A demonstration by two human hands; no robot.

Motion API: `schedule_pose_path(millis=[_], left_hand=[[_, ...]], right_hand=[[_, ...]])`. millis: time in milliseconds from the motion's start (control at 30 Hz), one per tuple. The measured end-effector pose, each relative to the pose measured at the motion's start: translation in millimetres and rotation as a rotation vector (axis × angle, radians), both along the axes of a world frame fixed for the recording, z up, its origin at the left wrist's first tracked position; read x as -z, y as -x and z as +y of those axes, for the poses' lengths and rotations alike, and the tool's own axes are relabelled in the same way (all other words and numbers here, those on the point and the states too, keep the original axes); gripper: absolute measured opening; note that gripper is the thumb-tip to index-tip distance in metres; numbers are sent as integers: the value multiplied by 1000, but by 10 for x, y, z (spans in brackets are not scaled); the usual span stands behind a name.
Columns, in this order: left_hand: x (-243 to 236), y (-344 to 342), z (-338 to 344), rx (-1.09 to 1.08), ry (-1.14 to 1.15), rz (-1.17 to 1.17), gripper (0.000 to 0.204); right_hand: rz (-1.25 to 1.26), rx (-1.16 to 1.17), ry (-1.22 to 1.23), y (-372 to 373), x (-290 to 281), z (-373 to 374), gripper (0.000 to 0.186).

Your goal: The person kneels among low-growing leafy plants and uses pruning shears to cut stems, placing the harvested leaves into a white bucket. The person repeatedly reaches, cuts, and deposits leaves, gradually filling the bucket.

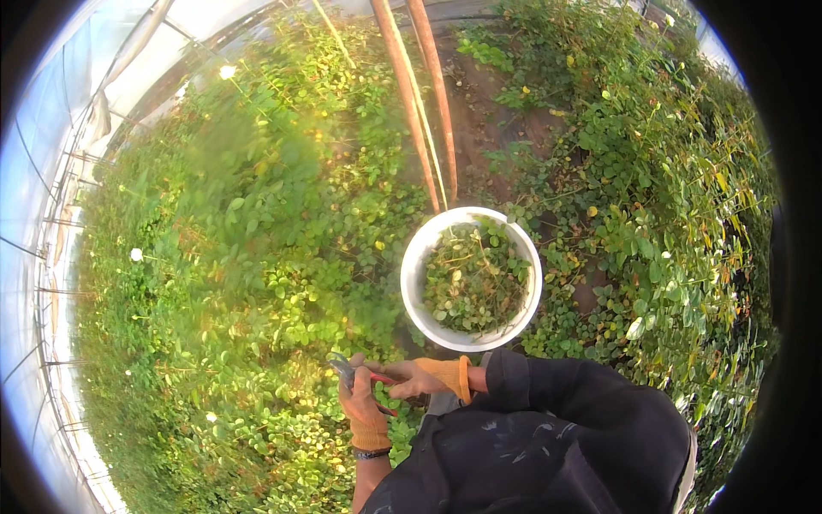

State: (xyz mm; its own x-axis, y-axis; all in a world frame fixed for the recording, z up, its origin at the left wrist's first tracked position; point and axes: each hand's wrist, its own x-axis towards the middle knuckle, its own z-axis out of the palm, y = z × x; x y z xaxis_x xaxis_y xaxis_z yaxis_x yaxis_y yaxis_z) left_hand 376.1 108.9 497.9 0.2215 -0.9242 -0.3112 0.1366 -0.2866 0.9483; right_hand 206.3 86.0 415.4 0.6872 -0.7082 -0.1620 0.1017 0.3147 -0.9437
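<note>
My two hands meet just left of my body, both in orange gloves with fingertips uncovered. Between them is a pair of pruning shears (342, 368) with grey blades pointing left and red handles. My left hand (363, 409) is closed around the shears near their pivot, a dark band on its wrist. From the right, my right hand (418, 378) reaches across, its fingers closed at the red handles; part of its grip is hidden. In front of my right forearm stands a white bucket (411, 291) holding cut leafy stems (475, 278).
Dense leafy bushes (257, 231) with a few white blooms fill the left side. More bushes (668, 188) line the right. Rusty poles (411, 103) run from the top down to the bucket, beside a bare soil strip (484, 128). Translucent sheeting (51, 163) walls the far left.
</note>
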Motion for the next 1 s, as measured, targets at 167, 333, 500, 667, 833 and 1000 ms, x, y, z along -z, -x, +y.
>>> schedule_pose_path(millis=[167,333,500,667,833,1000], left_hand=[[-142,-5,130,-167,53,-108,56],[123,-111,325,-234,-32,84,59],[329,-183,509,-265,-166,261,66],[439,-155,648,-509,-205,385,78],[529,-198,753,-723,-147,465,78],[418,-343,929,-700,-86,493,52]], right_hand=[[-29,3,34,-442,-230,183,97],[148,-45,165,-255,-317,351,105],[174,-186,-98,-265,-346,441,113],[9,-546,-200,-401,-100,207,119],[22,-697,-142,-588,115,74,113],[231,-924,148,-703,398,-4,105]])
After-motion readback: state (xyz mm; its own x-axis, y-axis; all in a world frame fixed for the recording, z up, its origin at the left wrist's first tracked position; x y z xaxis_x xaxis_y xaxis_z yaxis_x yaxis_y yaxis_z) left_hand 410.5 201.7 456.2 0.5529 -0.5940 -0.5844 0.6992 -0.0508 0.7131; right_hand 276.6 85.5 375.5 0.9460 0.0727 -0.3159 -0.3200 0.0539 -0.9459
